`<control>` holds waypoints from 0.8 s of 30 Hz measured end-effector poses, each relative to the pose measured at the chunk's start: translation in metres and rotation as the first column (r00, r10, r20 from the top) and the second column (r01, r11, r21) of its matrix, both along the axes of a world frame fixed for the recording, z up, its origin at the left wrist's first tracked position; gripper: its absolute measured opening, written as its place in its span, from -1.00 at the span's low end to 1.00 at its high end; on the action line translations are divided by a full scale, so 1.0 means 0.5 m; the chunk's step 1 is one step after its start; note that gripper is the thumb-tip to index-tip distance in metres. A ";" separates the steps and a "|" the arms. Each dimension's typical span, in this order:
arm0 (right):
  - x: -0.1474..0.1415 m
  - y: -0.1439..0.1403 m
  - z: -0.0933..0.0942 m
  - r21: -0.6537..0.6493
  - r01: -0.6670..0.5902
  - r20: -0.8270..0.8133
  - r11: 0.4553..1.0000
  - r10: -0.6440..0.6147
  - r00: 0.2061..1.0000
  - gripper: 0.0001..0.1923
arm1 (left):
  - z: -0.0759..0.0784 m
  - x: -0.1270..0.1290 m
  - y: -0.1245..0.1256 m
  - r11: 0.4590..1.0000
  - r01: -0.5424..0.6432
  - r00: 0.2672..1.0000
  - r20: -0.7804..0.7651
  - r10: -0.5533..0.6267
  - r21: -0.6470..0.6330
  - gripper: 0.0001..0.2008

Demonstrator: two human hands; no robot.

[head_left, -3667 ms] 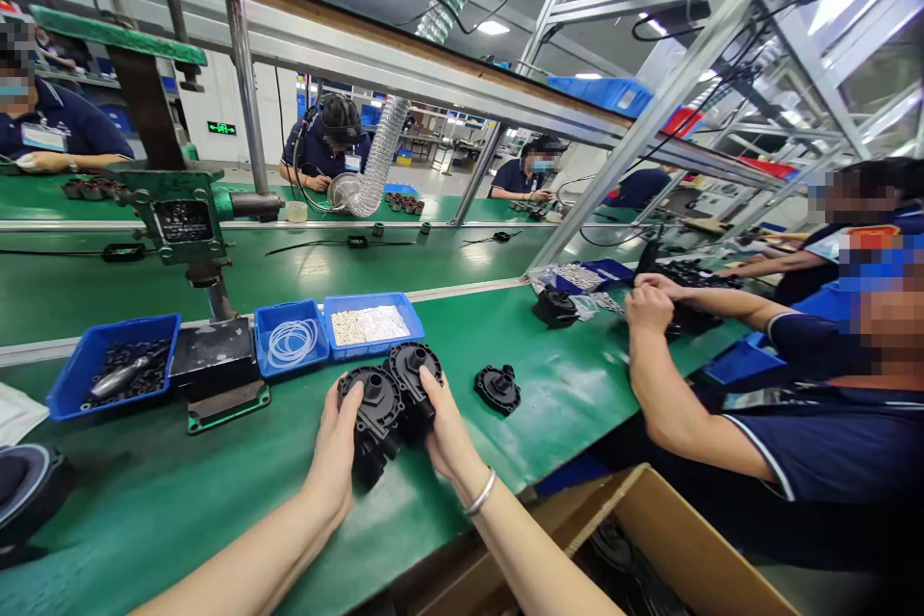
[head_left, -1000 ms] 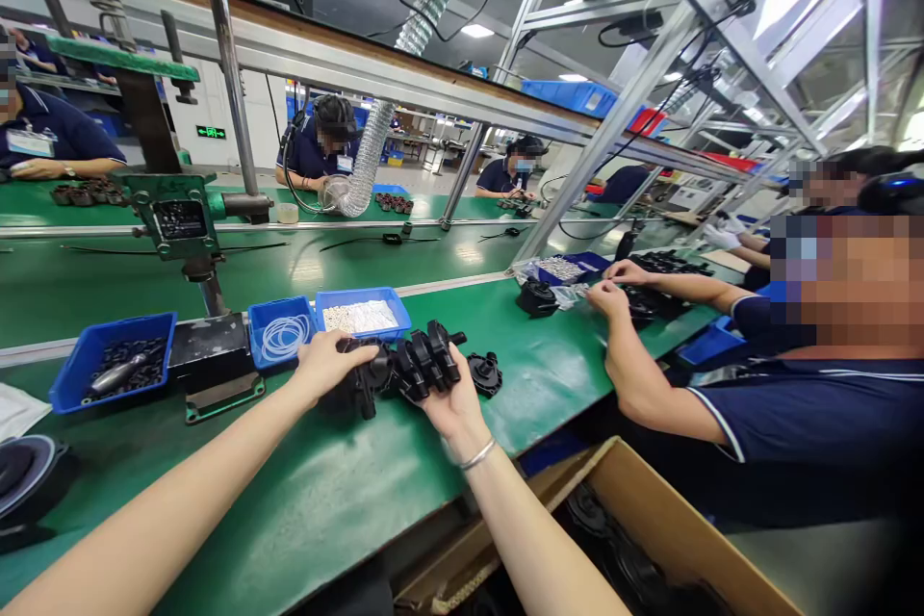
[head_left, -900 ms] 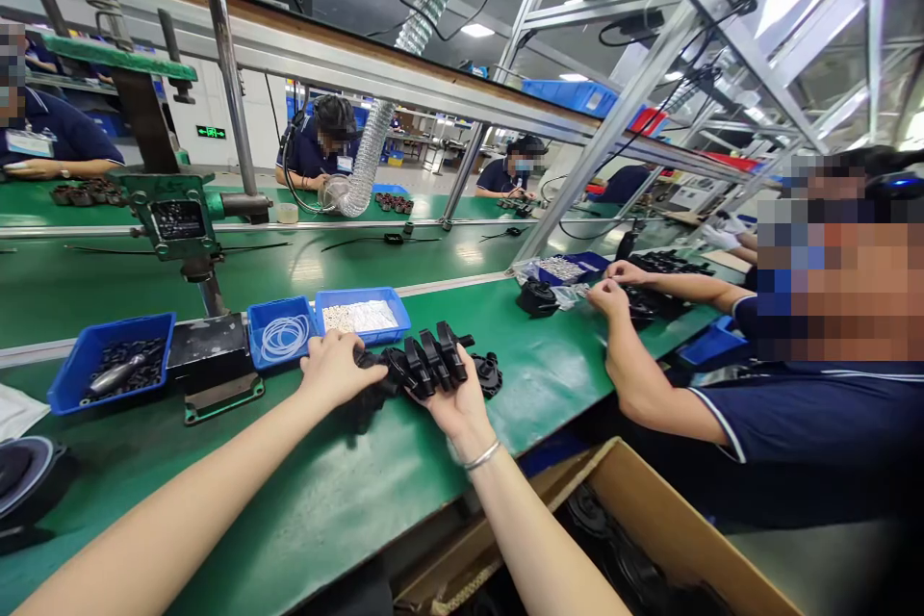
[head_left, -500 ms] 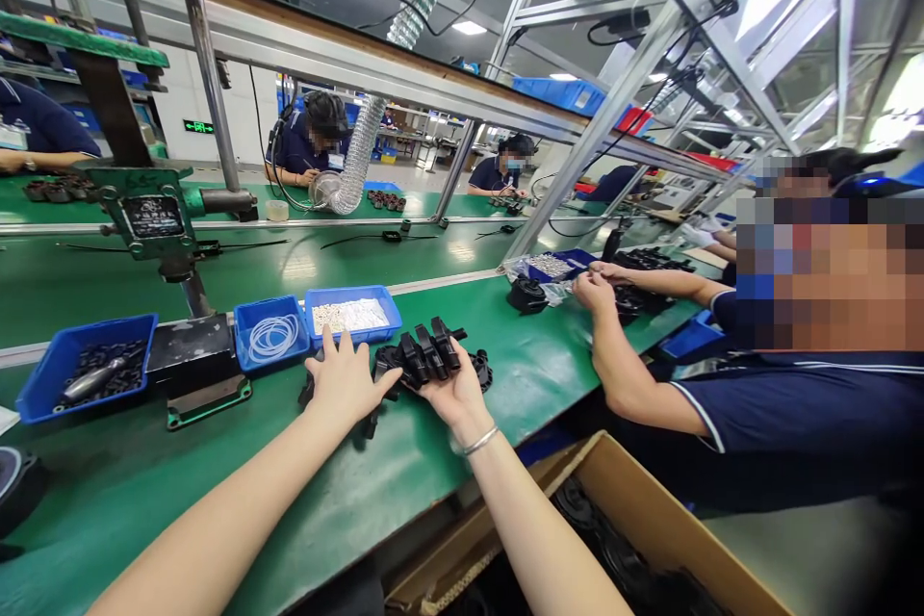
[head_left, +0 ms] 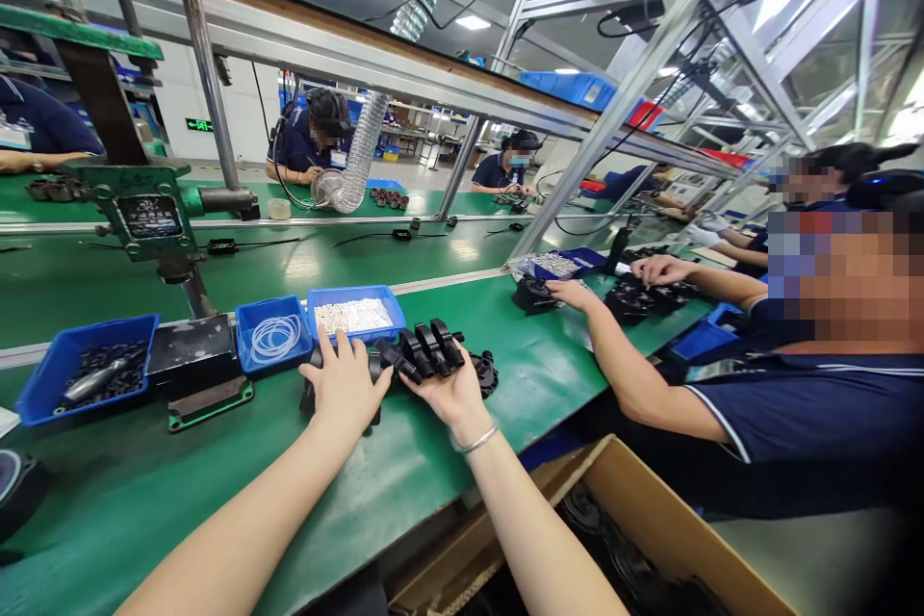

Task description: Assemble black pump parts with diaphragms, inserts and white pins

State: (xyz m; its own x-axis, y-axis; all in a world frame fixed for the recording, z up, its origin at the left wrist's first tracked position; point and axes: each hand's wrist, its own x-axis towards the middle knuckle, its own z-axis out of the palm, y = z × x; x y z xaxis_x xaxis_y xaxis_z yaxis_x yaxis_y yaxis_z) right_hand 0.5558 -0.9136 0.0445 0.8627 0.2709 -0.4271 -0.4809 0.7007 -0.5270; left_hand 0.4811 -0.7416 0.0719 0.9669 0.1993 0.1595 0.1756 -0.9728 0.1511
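My right hand (head_left: 451, 395), a bracelet on its wrist, is palm up with its fingers curled under a row of several black plastic parts (head_left: 431, 349). From above, my left hand (head_left: 346, 385) reaches over more black parts (head_left: 308, 395), thumb and fingers around them; its palm hides most of their shape. The two hands are close together, with black pieces between them. Just behind my right hand, a round black part with a ribbed rim (head_left: 485, 372) rests on the green bench (head_left: 404, 472).
Blue bins hold small white pieces (head_left: 357, 314), clear tubing (head_left: 274, 339) and black bits (head_left: 108, 375). A green hand press (head_left: 151, 212) stands left. On the right a co-worker's hand (head_left: 574, 295) touches a black part. A cardboard box (head_left: 650, 520) of black parts sits below the bench edge.
My left thumb has drawn in closer to its fingers around the black parts. My right hand barely moves. The co-worker's hands have separated, one reaching to a black part on the bench.
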 end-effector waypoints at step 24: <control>0.091 -0.133 0.014 -0.827 0.039 0.243 0.561 0.293 0.925 -0.70 | -0.042 -0.022 -0.017 0.975 0.191 0.981 0.008 -0.193 0.118 -0.29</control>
